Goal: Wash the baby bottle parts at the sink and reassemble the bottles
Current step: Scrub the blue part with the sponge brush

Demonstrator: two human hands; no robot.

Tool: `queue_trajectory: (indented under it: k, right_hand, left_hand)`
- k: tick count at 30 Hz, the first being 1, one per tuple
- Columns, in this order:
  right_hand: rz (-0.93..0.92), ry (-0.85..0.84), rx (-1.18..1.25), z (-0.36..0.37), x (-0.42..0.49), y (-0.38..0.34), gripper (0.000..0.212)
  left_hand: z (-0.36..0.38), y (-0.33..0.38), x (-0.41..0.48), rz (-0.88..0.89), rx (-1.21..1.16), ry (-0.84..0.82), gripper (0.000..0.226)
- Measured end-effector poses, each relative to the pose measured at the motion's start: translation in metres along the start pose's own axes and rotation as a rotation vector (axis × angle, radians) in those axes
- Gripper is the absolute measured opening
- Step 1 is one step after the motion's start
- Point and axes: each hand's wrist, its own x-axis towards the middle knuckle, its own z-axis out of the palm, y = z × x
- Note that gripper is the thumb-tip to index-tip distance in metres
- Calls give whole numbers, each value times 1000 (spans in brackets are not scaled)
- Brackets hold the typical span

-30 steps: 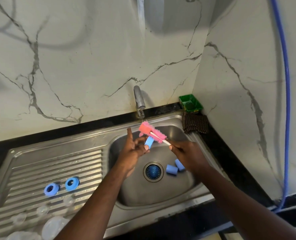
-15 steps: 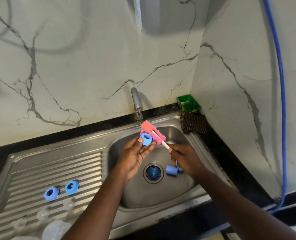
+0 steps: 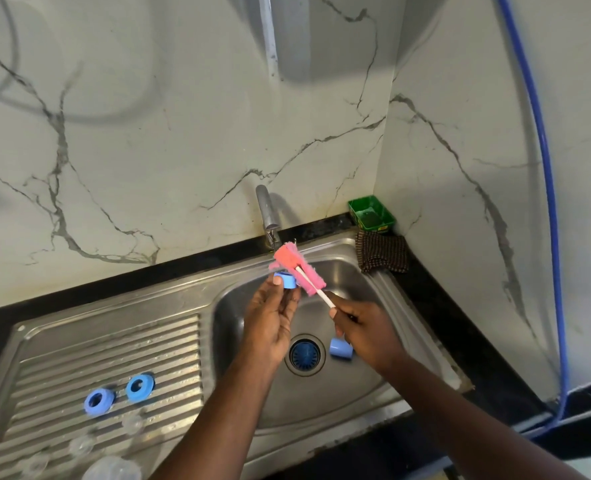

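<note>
while the steel sink (image 3: 373, 282) lay below both hands, a small blue cap (image 3: 288, 280) was pinched at the fingertips of the left hand (image 3: 273, 320) and held up just under the tap (image 3: 268, 213). the white handle of a pink sponge brush (image 3: 299, 270) was gripped in the curled fingers of the right hand (image 3: 366, 332), and its sponge head was pressed against the cap from above and behind. a second blue cap (image 3: 340, 348) lay on its side on the basin floor, just under the right hand and beside the blue drain strainer (image 3: 305, 354), which was seen between the two wrists. two blue rings (image 3: 98, 402) were set side by side on the ridged drainboard, well to the left of the left forearm; nearer the person, some clear parts (image 3: 82, 445) were seen, too blurred to be told apart. beyond the right hand, a green tray (image 3: 372, 214) and a checked cloth (image 3: 382, 252) were placed in the back corner of the black bench (image 3: 436, 306).
</note>
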Motion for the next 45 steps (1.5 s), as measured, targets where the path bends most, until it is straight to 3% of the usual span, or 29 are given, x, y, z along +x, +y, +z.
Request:
queue_trajectory:
  k: [4, 7, 10, 13, 15, 19, 24, 27, 31, 34, 38, 41, 45]
  right_hand:
    - [-92, 18, -65, -1, 1, 3, 29]
    - [-187, 40, -123, -5, 3, 5, 45]
    - [-145, 74, -210, -13, 8, 5, 46]
    - [-144, 50, -144, -14, 6, 6, 47]
    - [-129, 35, -53, -17, 6, 10, 43]
    - [-95, 28, -17, -19, 15, 14, 45]
    - [-208, -20, -26, -18, 11, 17, 43]
    - [-131, 15, 10, -21, 17, 20, 51]
    - [-241, -32, 37, -20, 11, 23, 54]
    - [-181, 6, 23, -22, 14, 28, 61]
    - [-233, -29, -31, -20, 11, 25, 51]
    - [-104, 1, -103, -27, 15, 28, 39]
    - [-61, 23, -118, -39, 21, 31, 28]
  left_hand:
    - [2, -5, -1, 33, -8, -20, 24]
    - [3, -5, -1, 91, 36, -27, 39]
    - [5, -1, -2, 187, 150, -7, 25]
    - [6, 5, -2, 236, 233, -33, 38]
    - [5, 10, 0, 191, 202, -75, 42]
    - [0, 10, 0, 91, 248, -111, 27]
    - [1, 3, -3, 39, 154, -116, 27]
    - [1, 4, -7, 10, 112, -120, 24]
    - [4, 7, -8, 2, 67, -132, 21]
    - [5, 9, -6, -17, 72, -125, 21]
    - [5, 8, -7, -37, 94, -156, 24]
    - [-1, 11, -1, -9, 121, -111, 26]
    - [-18, 16, 10, 226, 475, -45, 51]
